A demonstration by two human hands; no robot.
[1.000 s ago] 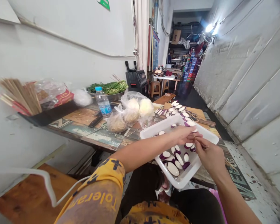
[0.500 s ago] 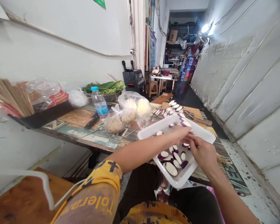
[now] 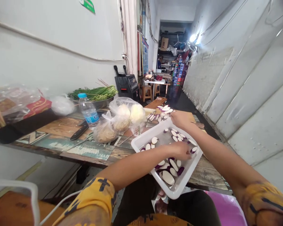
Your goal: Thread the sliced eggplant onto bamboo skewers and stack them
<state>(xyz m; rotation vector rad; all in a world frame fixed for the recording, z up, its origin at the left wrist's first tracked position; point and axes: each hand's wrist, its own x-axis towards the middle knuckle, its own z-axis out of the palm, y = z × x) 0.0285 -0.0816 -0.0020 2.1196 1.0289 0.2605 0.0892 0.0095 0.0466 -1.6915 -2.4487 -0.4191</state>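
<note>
1. Centrally, a white tray (image 3: 190,168) sits at the near edge of the wooden table (image 3: 209,172), jutting over the person's lap, one corner pointing toward the bottom of the frame. Oval white slices with purple skin, apparently eggplant, lie scattered inside it.

2. The left hand (image 3: 181,150) reaches in from the lower left and is over the right half of the tray, fingers curled downward. Whether it pinches a slice cannot be told.

3. Just right of those fingertips, by the tray's right wall, is a small purple-sided slice (image 3: 193,150). The left hand is clearly the nearer one to it.

4. Below and left of the same hand, toward the bottom of the frame, a looser cluster includes the large pale slice (image 3: 168,177), its long axis slanting from upper left to lower right.

5. The right hand (image 3: 178,118) stretches from the right side of the frame, past the tray's far corner, to the cutting board (image 3: 190,115). Its fingers are bent beside a row of slices (image 3: 165,109); touch or grip cannot be made out.

6. That row lies left of the right hand, running roughly sideways across the frame, with more slices (image 3: 163,116) just below it.

7. Left of the tray stand bagged foods (image 3: 106,130) and a water bottle (image 3: 89,113).
</note>
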